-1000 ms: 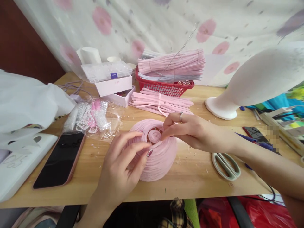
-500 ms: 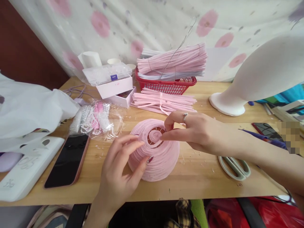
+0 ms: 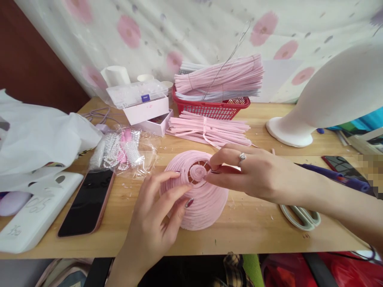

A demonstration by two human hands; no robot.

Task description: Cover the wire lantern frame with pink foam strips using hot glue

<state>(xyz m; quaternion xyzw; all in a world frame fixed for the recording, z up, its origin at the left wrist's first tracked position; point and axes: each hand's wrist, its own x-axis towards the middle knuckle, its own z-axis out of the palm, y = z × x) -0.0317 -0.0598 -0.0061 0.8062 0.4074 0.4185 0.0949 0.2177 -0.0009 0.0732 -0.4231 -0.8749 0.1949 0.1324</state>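
A pink dome (image 3: 206,213) wound in rings of fuzzy pipe cleaner sits on the table before me. In its top is a round opening crossed by thin wire spokes, with a small pink coil (image 3: 198,173) at the centre. My left hand (image 3: 160,205) holds the dome's left side, its fingers curved and fingertips near the opening's rim. At the opening's right edge, my right hand (image 3: 239,167) pinches with thumb and forefinger beside the coil. Whatever lies between those fingertips is too small to make out. A ring is on this hand.
Behind the dome lie a tied bundle of pink pipe cleaners (image 3: 209,129) and a red basket (image 3: 209,109) piled with more. A phone (image 3: 86,203) and bagged pearl strings (image 3: 119,149) are left. Scissors (image 3: 302,218) and a white mannequin head stand (image 3: 290,131) are right.
My right thumb and forefinger have come closer together at the opening's edge and shifted slightly right. My left hand stays on the dome. The whole view has shifted a little.
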